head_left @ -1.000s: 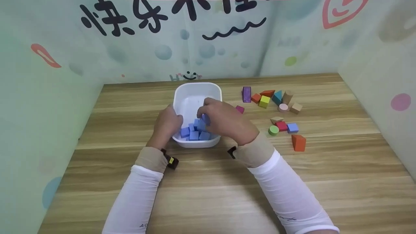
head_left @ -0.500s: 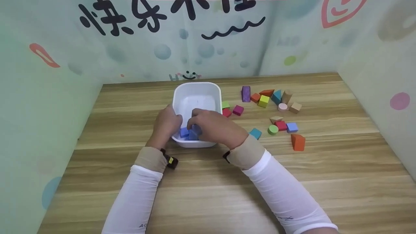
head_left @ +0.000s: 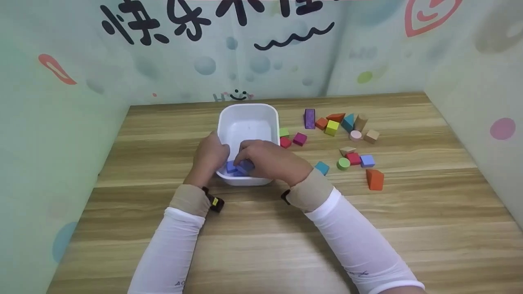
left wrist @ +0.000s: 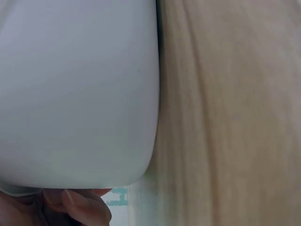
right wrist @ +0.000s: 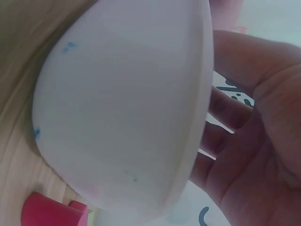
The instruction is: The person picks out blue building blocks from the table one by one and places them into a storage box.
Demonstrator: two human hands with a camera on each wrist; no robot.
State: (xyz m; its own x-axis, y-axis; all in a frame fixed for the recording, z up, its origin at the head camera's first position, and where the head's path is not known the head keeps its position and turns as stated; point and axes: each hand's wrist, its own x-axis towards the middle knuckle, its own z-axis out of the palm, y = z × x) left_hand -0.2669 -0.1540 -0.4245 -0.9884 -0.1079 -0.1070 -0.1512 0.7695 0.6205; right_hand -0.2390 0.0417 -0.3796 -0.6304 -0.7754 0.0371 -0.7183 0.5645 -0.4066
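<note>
A white plastic tub stands on the table, with several blue blocks at its near end. My left hand grips the tub's left rim; its fingers show at the edge in the left wrist view. My right hand reaches over the right rim, its bent fingers down among the blue blocks. In the right wrist view the fingers pass behind the tub wall, which hides their tips, so I cannot tell whether they pinch a block.
Right of the tub lie loose coloured blocks, among them a magenta one, a purple one, a yellow cube and an orange one. A teal block sits close to the right wrist. A printed curtain hangs behind the table.
My right hand has moved left and lower into the tub's near end, uncovering green, red and teal blocks beside it. The blue blocks have shifted a little. The left hand stays at the rim.
</note>
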